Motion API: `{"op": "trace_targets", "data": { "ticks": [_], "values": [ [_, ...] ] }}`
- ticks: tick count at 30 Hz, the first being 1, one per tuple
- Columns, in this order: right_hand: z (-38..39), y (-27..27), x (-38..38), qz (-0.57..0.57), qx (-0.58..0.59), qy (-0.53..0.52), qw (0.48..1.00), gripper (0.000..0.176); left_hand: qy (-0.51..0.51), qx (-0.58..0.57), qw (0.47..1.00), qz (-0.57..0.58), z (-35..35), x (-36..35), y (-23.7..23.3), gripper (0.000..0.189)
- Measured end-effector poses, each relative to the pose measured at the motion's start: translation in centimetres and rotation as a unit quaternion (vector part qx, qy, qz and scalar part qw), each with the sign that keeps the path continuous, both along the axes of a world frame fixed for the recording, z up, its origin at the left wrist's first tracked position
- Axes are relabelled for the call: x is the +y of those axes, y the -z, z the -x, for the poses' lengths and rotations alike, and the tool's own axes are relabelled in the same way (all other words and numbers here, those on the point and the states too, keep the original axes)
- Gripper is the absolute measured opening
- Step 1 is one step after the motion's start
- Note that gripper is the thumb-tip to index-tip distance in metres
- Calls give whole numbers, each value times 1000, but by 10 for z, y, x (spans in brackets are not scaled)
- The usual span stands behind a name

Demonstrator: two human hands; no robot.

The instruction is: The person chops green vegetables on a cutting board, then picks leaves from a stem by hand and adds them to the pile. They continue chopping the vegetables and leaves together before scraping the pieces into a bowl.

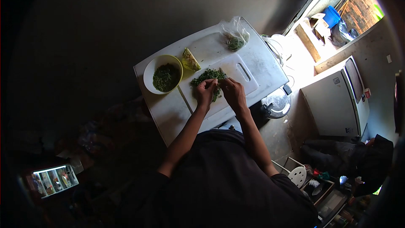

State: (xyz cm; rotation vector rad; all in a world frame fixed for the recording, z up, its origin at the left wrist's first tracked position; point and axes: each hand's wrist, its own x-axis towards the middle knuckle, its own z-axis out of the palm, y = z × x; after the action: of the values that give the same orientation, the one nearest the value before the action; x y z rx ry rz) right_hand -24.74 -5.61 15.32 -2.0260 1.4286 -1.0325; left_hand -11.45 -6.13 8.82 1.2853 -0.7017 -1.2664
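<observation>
My left hand (206, 92) and my right hand (234, 94) are close together over a white cutting board (249, 85). The fingers of both are pinched together above a pile of chopped green herbs (206, 75). What they pinch is too small and dark to make out. A narrow greyish thing, perhaps a blade, shows just past my right fingertips. Left of the board stands a bowl (148, 76), white inside with a yellow-green rim, holding finely cut greens (166, 78). A yellow-green wedge-shaped piece (190, 60) lies between bowl and board.
A clear plastic bag (234, 31) with greens lies at the white table's (198, 42) far edge. Right of the table are a round lidded pot (278, 103) and a white fridge (331, 97). A person in dark clothes (337, 154) is at the lower right.
</observation>
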Motion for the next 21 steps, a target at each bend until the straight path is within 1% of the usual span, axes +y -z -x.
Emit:
{"op": "trace_targets", "data": {
  "ticks": [2, 5, 7, 8, 10, 12, 14, 15, 16, 18, 19, 21],
  "values": [
    [-1, 8, -1, 2, -6, 0, 1000, 7, 1, 8, 1000, 4, 1, 0, 4, 17],
    [-4, 10, 0, 7, -11, -1, 1000, 7, -18, -13, 1000, 8, 6, 2, 0, 16],
    [-6, 11, 0, 10, -9, -1, 1000, 8, -39, 21, 999, 5, 9, 3, -2, 14],
    [-6, 11, 1, 24, -4, 9, 1000, 8, -38, 21, 999, 5, 10, 2, -3, 14],
    [-8, 13, 2, 37, 1, 17, 999, 9, -57, 55, 997, -10, 11, 0, -2, 13],
    [-9, 13, 2, 101, 44, 31, 993, 11, -56, 64, 996, -10, 11, -1, 5, 12],
    [-8, 13, 1, 109, 53, 20, 992, 12, -56, 72, 996, -10, 12, -4, 17, 12],
    [-8, 14, 1, 118, 60, 9, 991, 14, -78, 80, 994, -2, 13, -6, 20, 15],
    [-8, 15, 2, 118, 61, 9, 991, 14, -99, 87, 991, 6, 14, -6, 23, 18],
    [-7, 19, 4, 21, 11, 2, 1000, 21, -108, 89, 990, -7, 16, -5, 21, 17],
    [-7, 21, 4, 21, 12, 2, 1000, 21, -117, 92, 989, -19, 17, -4, 16, 17],
    [-8, 25, 4, 47, -33, -6, 998, 22, -124, 94, 988, -21, 19, -4, 14, 17]
  ]
}}
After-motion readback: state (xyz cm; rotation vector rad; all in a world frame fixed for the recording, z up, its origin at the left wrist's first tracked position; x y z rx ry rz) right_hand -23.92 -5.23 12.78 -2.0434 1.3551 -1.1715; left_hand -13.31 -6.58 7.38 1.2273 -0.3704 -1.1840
